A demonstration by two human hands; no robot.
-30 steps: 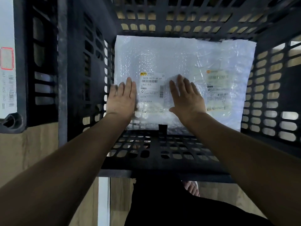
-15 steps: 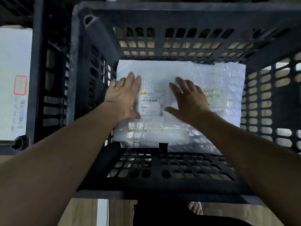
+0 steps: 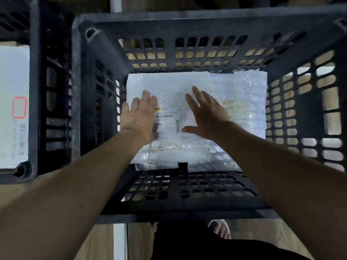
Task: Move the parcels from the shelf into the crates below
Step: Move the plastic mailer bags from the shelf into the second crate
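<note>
A white bubble-wrap parcel (image 3: 169,85) with a barcode label lies flat at the bottom of a black slatted crate (image 3: 187,27). It overlaps a second clear-wrapped parcel (image 3: 247,87) at the crate's right side. My left hand (image 3: 139,114) hovers over or touches the top parcel's left part with straight fingers. My right hand (image 3: 205,113) is spread over its middle, thumb out to the left. Neither hand grips anything.
A second black crate (image 3: 33,109) stands at the left and holds a white box (image 3: 13,81) with a red-outlined label. Wooden floor shows below, along with my dark trousers (image 3: 187,241) and a bare foot (image 3: 219,229) near the crate's front wall.
The view has pulled back and up from the crate. Both hands have slid slightly toward the far side of the top parcel and spread; the parcels have stayed in place.
</note>
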